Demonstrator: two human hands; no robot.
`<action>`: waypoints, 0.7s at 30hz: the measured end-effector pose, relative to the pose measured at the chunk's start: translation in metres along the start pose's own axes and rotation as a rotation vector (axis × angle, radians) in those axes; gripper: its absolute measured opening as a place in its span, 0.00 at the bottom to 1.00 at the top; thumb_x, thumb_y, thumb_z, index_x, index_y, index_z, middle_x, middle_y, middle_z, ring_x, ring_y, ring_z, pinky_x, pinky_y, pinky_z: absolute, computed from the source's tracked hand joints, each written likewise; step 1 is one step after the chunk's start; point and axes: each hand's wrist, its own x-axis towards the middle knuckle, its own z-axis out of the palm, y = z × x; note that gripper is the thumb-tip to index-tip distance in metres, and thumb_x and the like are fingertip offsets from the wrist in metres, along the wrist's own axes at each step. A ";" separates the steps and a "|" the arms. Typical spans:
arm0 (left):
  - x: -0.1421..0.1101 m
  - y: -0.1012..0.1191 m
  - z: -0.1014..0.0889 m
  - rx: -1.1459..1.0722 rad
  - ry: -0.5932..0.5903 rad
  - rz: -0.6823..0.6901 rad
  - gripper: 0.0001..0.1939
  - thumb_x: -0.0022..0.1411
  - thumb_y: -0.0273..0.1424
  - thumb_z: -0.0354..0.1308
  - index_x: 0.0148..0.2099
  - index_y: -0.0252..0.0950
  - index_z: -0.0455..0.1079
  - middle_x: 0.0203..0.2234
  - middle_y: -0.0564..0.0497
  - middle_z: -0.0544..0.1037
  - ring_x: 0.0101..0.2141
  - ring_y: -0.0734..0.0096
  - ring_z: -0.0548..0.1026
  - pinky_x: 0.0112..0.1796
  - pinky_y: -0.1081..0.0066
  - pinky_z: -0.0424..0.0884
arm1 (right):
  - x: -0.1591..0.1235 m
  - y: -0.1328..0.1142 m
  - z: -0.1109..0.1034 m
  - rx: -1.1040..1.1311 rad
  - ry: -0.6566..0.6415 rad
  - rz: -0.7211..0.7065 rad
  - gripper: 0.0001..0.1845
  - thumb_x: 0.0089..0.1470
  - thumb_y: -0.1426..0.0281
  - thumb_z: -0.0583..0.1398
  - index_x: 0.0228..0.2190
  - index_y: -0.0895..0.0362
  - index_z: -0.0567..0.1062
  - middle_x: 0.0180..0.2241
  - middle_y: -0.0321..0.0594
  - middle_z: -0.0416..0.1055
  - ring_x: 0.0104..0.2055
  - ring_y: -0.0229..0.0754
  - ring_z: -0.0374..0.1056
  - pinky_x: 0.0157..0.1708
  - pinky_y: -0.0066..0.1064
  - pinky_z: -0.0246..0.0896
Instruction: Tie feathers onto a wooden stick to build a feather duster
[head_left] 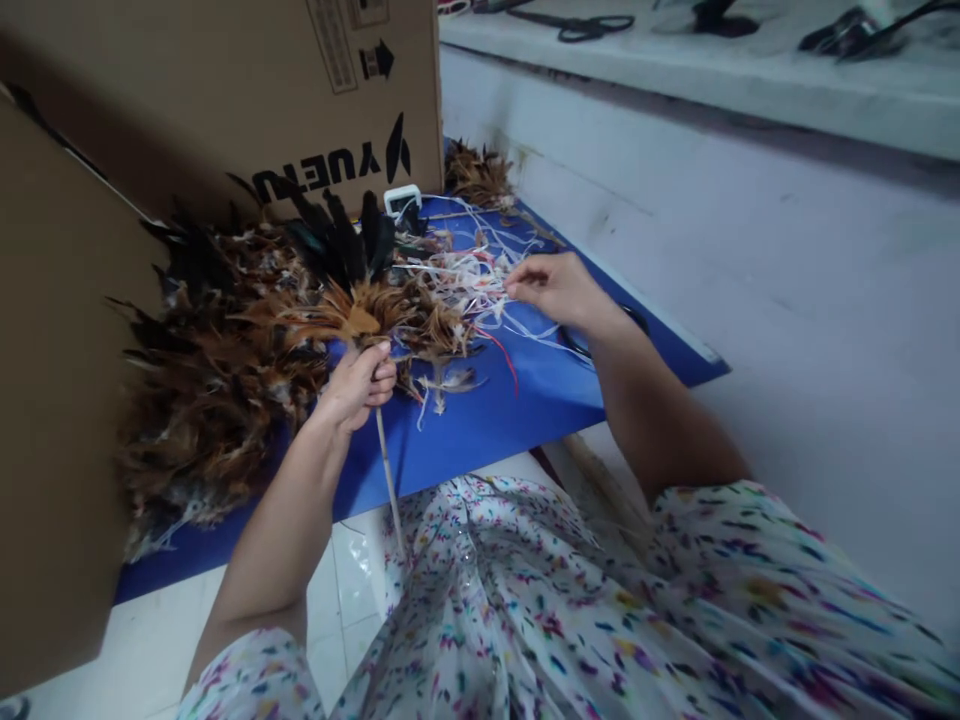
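Cardboard [202, 110] stands at the left and behind a blue surface [544, 385], where a heap of brown feathers [232, 370] lies. Right of the heap, the left hand [360, 385] has its fingers closed around a thin stick [388, 465], just below a fan of brown and black feathers [364, 310]. Farther right, the right hand [559, 288] is at the pale strands [480, 285], thumb and forefinger close together; I cannot tell if they grip one. Picking out a strand seems the step in hand, calling for a fine pinch and a steady stick
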 end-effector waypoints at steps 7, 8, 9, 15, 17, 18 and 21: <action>0.001 0.000 0.002 0.000 0.009 -0.012 0.16 0.58 0.35 0.56 0.26 0.37 0.51 0.17 0.62 0.53 0.14 0.88 0.47 0.13 0.85 0.42 | 0.000 0.020 0.020 -0.506 -0.356 -0.187 0.08 0.49 0.74 0.62 0.34 0.58 0.79 0.36 0.44 0.76 0.40 0.44 0.70 0.41 0.33 0.61; 0.002 0.000 0.002 0.000 0.005 -0.016 0.17 0.58 0.35 0.57 0.26 0.37 0.51 0.17 0.62 0.53 0.14 0.88 0.47 0.13 0.85 0.42 | 0.001 0.021 0.025 -0.545 -0.382 -0.207 0.07 0.50 0.74 0.62 0.33 0.58 0.78 0.37 0.45 0.75 0.41 0.44 0.69 0.42 0.34 0.60; 0.002 0.000 0.002 0.000 0.002 -0.018 0.17 0.59 0.35 0.57 0.26 0.37 0.51 0.17 0.62 0.53 0.14 0.88 0.47 0.13 0.85 0.42 | 0.003 0.022 0.028 -0.567 -0.401 -0.222 0.05 0.51 0.74 0.60 0.32 0.58 0.77 0.36 0.45 0.75 0.41 0.45 0.69 0.42 0.34 0.60; 0.000 0.000 0.004 0.008 -0.013 -0.030 0.17 0.59 0.36 0.57 0.27 0.37 0.51 0.17 0.62 0.52 0.14 0.88 0.46 0.13 0.85 0.42 | 0.003 0.023 0.018 -0.541 -0.166 -0.160 0.07 0.54 0.74 0.56 0.33 0.57 0.75 0.37 0.46 0.74 0.39 0.45 0.68 0.40 0.35 0.61; -0.001 0.001 0.005 0.009 -0.001 -0.037 0.17 0.60 0.36 0.56 0.27 0.37 0.51 0.17 0.62 0.52 0.14 0.88 0.46 0.13 0.85 0.42 | -0.005 0.019 0.013 -0.586 -0.083 -0.134 0.08 0.55 0.71 0.57 0.37 0.56 0.76 0.41 0.48 0.74 0.41 0.49 0.68 0.41 0.38 0.62; -0.001 0.001 0.005 0.013 0.003 -0.041 0.17 0.60 0.35 0.56 0.26 0.37 0.51 0.17 0.61 0.52 0.14 0.88 0.46 0.13 0.85 0.42 | -0.010 0.016 0.012 -0.606 -0.080 -0.136 0.08 0.55 0.70 0.58 0.36 0.55 0.76 0.41 0.48 0.73 0.43 0.50 0.68 0.42 0.39 0.62; -0.001 0.001 0.004 0.029 -0.002 -0.048 0.18 0.61 0.35 0.55 0.24 0.36 0.52 0.17 0.61 0.51 0.14 0.88 0.46 0.13 0.85 0.43 | -0.030 0.008 0.017 -0.636 -0.214 -0.146 0.07 0.56 0.66 0.59 0.30 0.55 0.75 0.37 0.48 0.73 0.42 0.51 0.68 0.42 0.40 0.63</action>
